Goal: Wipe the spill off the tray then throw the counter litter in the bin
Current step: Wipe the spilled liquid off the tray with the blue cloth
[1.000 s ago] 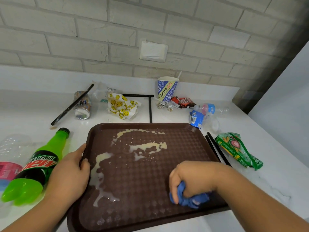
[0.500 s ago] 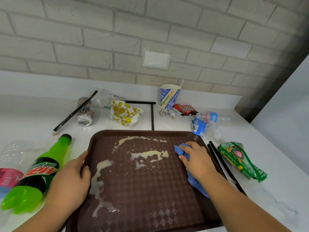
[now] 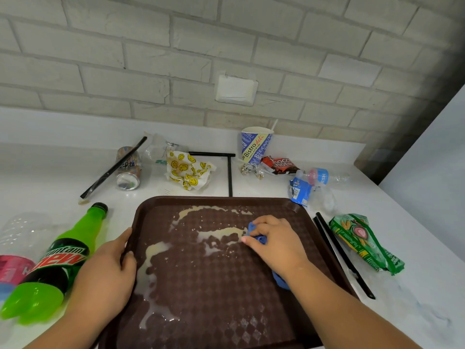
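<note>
tray [image 3: 216, 199] centre on counter [image 3: 415, 217] | soda bottle [image 3: 63, 253] left | packet [image 3: 362, 240] right | cup [image 3: 255, 144] behind

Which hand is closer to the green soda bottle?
Left. The left hand holds the tray's left edge, right beside the bottle. The right hand holds a cloth on the tray's far right part, a tray's breadth away.
</note>
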Tool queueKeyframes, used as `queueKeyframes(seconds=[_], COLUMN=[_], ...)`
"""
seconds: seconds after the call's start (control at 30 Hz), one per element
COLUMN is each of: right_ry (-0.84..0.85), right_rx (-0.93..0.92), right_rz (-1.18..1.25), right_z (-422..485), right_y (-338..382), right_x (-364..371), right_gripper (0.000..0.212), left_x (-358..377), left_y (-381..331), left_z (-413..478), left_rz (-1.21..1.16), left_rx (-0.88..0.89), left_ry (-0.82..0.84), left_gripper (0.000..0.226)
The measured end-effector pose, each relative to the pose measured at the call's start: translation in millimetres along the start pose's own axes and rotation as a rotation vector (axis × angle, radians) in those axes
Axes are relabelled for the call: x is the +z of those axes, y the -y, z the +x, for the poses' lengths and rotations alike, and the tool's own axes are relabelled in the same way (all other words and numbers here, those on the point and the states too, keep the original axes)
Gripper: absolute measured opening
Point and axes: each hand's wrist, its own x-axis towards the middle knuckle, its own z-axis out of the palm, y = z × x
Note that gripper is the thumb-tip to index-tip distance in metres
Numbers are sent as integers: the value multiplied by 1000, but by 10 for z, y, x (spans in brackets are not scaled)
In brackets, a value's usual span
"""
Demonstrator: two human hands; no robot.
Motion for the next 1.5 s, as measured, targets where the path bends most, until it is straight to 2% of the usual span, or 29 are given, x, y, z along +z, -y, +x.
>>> queueKeyframes(seconds=[0.07, 0.1, 0.2, 0.3, 0.37, 0.5, 0.67, 0.83, 1.0, 1.13, 1.2, 1.27, 1.33, 1.43, 1.5], right_ry=[-31, -53, -88, 4, 70, -18, 137, 23, 177, 28, 45, 136, 180, 53, 47], right_rx=[18, 39, 51, -126, -188, -54, -267, -113, -279, -151, -203, -295, -291, -175, -194], right_rz=[41, 36, -76, -119, -91, -67, -19, -72, 44, 5, -34, 4, 50, 17, -19], right_z=[33, 48, 34, -44, -40, 42, 14, 83, -37, -22, -68, -111, -91, -27, -36], right_y=[-73, -107, -64, 40, 4, -115, 53, 4, 43, -51, 36, 104, 111, 78, 134], right_x=[-22, -25, 10, 50, -1, -37, 29, 18, 3, -16, 29, 62, 35, 37, 70], right_gripper=[15, 14, 22, 34, 33, 34, 38, 37, 35, 35, 36, 36, 35, 35, 35], left_x=[2, 2, 4, 2, 0, -2, -1, -3, -6, -8, -10, -7, -9, -9, -9], left_y=[-3, -4, -5, 2, 4, 12, 6, -13, -12, -10, -10, -3, 0, -10, -21], left_z=[1, 0, -3, -2, -2, -1, 1, -2, 0, 1, -1, 1, 4, -5, -15], left_rz=[-4, -5, -6, -7, 4, 2, -1, -3, -7, -2, -2, -2, -5, -10, -13], left_rx=[-3, -4, -8, -4, 0, 1, 5, -3, -2, 0, 7, 11, 9, 5, 0], left_ry=[-3, -5, 0, -6, -4, 0, -1, -6, -6, -4, -4, -3, -1, -4, -7], left_gripper=[50, 49, 49, 49, 49, 50, 50, 49, 49, 49, 50, 50, 50, 50, 50])
